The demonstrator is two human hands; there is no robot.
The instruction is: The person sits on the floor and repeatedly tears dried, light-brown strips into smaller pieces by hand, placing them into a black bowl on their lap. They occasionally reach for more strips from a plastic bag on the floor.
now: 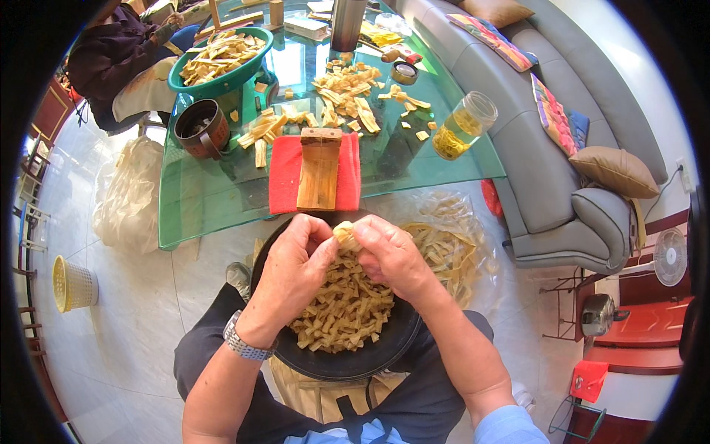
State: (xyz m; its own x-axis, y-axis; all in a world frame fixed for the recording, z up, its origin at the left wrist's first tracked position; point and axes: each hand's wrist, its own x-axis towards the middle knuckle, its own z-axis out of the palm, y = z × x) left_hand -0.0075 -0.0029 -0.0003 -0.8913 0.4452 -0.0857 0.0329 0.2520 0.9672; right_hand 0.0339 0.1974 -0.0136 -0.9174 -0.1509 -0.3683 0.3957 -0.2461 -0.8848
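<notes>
Between the fingertips of my left hand (302, 261) and my right hand (391, 252) is a pale yellow dried strip (345, 232). Both hands grip it above a wide black basin (355, 366) that rests at my lap. The basin holds a heap of short tan dried pieces (344, 311). Just beyond my hands a wooden block tool (318, 172) with a raised end stands on a folded red cloth (285, 183) at the glass table's (222, 216) near edge. A clear plastic bag (455, 250) of long dried strips lies right of the basin.
Loose chips (346, 83) and a green basin (222, 83) of flat pieces are on the table. A dark mug (202, 130), a glass jar (463, 127) and a steel flask (348, 25) stand there too. Another person (111, 61) sits at left. A grey sofa (532, 194) runs along the right.
</notes>
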